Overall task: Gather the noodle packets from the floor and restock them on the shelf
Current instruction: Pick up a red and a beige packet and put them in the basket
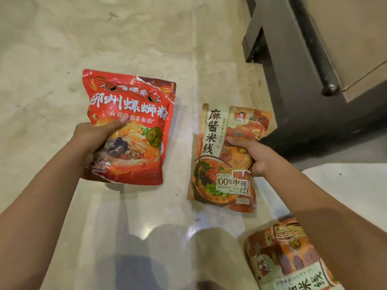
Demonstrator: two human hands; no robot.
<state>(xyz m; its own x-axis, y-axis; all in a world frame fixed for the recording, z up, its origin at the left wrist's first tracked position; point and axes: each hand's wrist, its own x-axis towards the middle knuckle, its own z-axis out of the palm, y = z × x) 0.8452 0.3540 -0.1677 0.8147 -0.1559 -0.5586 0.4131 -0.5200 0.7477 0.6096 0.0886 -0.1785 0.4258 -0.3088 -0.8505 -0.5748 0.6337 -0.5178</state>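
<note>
Left hand [92,139] grips the red packet [129,126], right hand [249,155] the tan packet [226,155]; slick wrappers might slip from one-handed pinches.

The floor [52,49] lies wide open ahead of the fingers on the left hand [92,135]. Just past the fingers on the right hand [257,158], a dark shelf base [303,101] blocks the way.
</note>
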